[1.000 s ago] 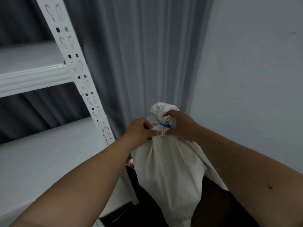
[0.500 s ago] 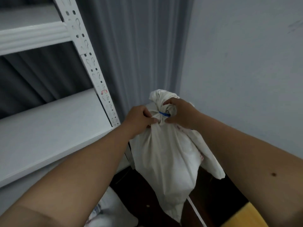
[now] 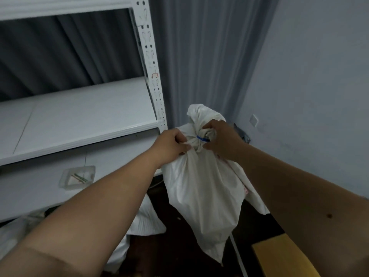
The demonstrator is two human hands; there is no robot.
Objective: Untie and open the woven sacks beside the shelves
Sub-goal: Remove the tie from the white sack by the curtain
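A white woven sack [image 3: 201, 192] hangs off the dark floor, held up by its tied neck beside the white shelf post. A blue tie [image 3: 202, 139] wraps the bunched neck, with the sack's loose top [image 3: 199, 114] sticking up above it. My left hand [image 3: 170, 145] grips the gathered cloth on the left of the neck. My right hand [image 3: 219, 139] pinches the neck at the blue tie from the right. A second white sack [image 3: 147, 220] lies on the floor under my left forearm.
White metal shelves [image 3: 79, 124] stand at the left, with a clear plastic box [image 3: 76, 177] on the lower board. Grey curtains [image 3: 199, 56] hang behind, and a pale wall with a socket [image 3: 254, 120] is at the right. A yellow board [image 3: 279, 258] lies at the bottom right.
The view has tilted downward and leftward, so the lower shelf, plastic box and floor sack now show. Both hands keep the same grip on the sack's neck.
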